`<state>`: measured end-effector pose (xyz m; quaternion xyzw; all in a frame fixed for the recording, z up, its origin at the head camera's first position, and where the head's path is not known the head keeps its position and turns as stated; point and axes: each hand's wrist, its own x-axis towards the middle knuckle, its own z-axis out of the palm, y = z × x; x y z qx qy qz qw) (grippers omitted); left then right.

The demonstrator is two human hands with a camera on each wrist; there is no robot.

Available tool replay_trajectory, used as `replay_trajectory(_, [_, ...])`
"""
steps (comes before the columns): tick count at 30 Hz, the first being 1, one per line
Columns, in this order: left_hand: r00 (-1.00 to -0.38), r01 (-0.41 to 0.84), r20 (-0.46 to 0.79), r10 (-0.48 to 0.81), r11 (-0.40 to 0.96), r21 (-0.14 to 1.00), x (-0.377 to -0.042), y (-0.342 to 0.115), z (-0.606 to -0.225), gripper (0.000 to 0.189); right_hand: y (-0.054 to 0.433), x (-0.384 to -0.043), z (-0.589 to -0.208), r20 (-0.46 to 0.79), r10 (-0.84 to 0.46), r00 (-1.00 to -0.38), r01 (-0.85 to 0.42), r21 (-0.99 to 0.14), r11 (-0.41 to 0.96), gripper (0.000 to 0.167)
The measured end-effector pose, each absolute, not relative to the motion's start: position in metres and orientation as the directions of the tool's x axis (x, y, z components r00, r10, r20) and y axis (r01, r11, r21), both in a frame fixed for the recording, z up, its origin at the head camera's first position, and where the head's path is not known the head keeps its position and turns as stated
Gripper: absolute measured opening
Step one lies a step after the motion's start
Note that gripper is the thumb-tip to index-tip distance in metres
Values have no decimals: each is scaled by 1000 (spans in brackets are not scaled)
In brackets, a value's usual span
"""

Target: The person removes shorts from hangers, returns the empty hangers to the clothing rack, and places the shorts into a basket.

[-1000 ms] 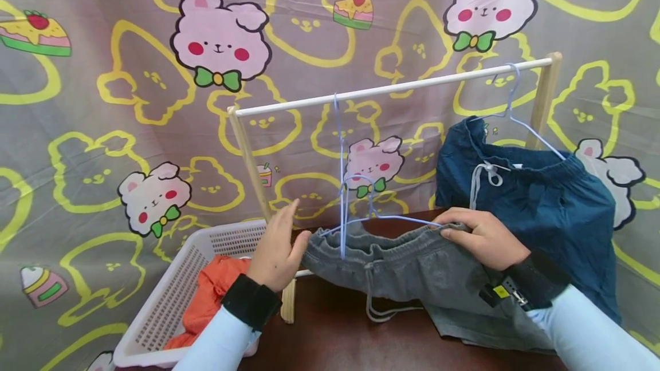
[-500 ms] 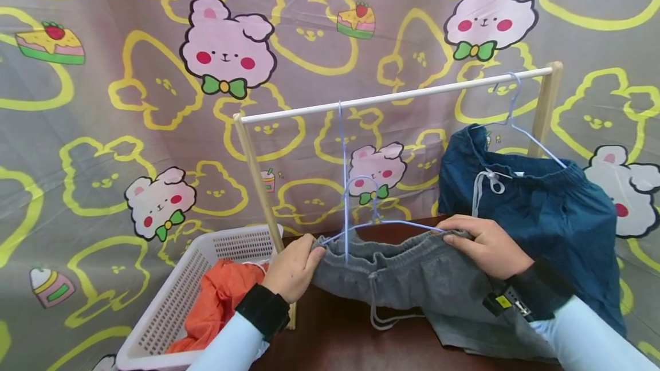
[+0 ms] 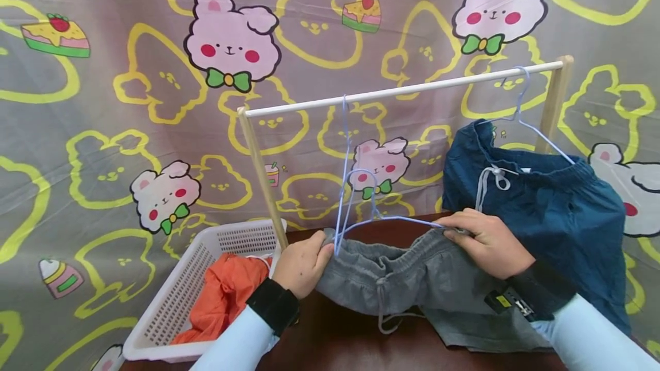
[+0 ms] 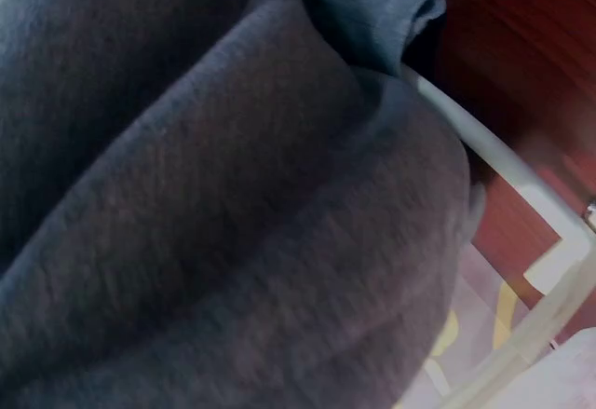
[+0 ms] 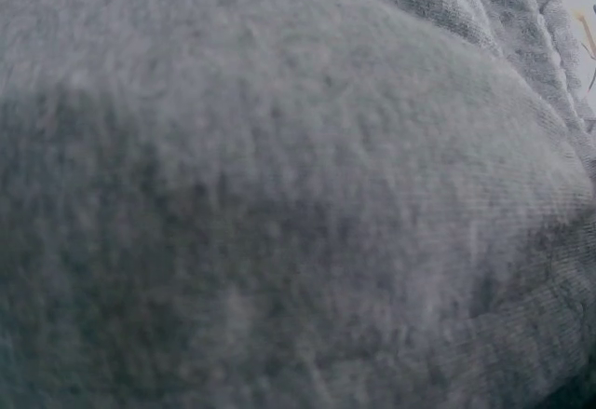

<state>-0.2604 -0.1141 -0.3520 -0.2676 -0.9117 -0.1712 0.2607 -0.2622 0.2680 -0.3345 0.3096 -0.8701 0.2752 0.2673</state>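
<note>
Grey drawstring shorts (image 3: pixel 392 288) are stretched between my hands, a light-blue hanger (image 3: pixel 397 218) lying along the waistband. My left hand (image 3: pixel 301 265) grips the waistband's left end. At the right end, my right hand (image 3: pixel 487 243) pinches the waistband beside the hanger's tip, thumb in front. A second light-blue hanger (image 3: pixel 342 188) hangs edge-on from the rail, its lower end in front of the shorts near my left fingers. Grey cloth (image 4: pixel 233 204) fills most of the left wrist view and, blurred, nearly all of the right wrist view; neither hand shows there.
A wooden rack with a white rail (image 3: pixel 412 90) stands behind the shorts. Dark blue shorts (image 3: pixel 536 216) hang on a hanger at its right end. At left, a white plastic basket (image 3: pixel 170 279) holds an orange garment (image 3: pixel 227 296). A patterned curtain (image 3: pixel 319 33) covers the back.
My left hand, at first open beside the waistband, has closed on its left end. The hanging hanger's lower end has shifted left. My right hand has kept its hold.
</note>
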Motion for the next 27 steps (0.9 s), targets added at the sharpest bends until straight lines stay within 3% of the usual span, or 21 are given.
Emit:
replay_trajectory(4, [-707, 581, 584, 398, 798, 159, -260, -109, -349, 20, 266, -262, -334, 633, -397, -665, -684, -304, 663, 28])
replay_trajectory(18, [-727, 585, 555, 406, 788, 190, -257, -96, -340, 38, 257, -263, -336, 567, -432, -702, -668, -312, 675, 28])
replay_trajectory(27, [-741, 597, 535, 405, 762, 251, -258, -90, -335, 30, 256, -263, -335, 540, -461, -704, -676, -310, 669, 26])
